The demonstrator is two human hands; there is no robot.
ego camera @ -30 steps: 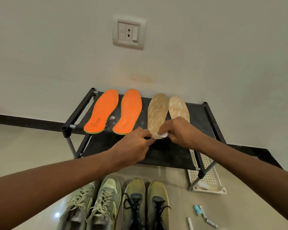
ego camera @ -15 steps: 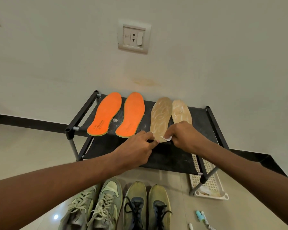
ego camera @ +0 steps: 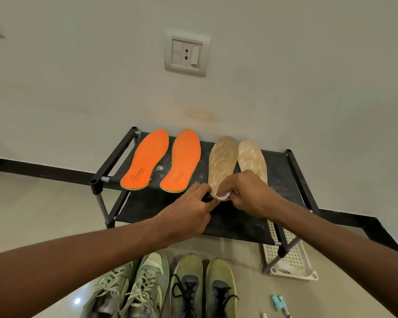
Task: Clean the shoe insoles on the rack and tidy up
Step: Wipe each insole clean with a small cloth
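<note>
Two orange insoles [ego camera: 147, 160] [ego camera: 183, 161] lie on the left of the black shoe rack [ego camera: 115, 157]. Two tan insoles streaked with white, one [ego camera: 222, 161] beside the other [ego camera: 252, 158], lie on the right. My right hand [ego camera: 248, 193] pinches a small white wipe [ego camera: 223, 196] against the heel of the left tan insole. My left hand [ego camera: 191, 210] holds that heel with its fingertips, just left of the wipe. The heel of the right tan insole is hidden behind my right hand.
White specks dust the rack's fabric. Two pairs of sneakers, one pale green [ego camera: 133, 292], one olive [ego camera: 202, 288], stand on the floor in front. A white lattice tray [ego camera: 290, 260] lies under the rack's right end. Small tubes [ego camera: 277, 302] lie on the floor. A wall socket [ego camera: 186, 53] is above.
The camera has tilted, so the rack sits lower in view. Both hands stay at the heel of the left tan insole; the wipe has shifted slightly under my right fingers.
</note>
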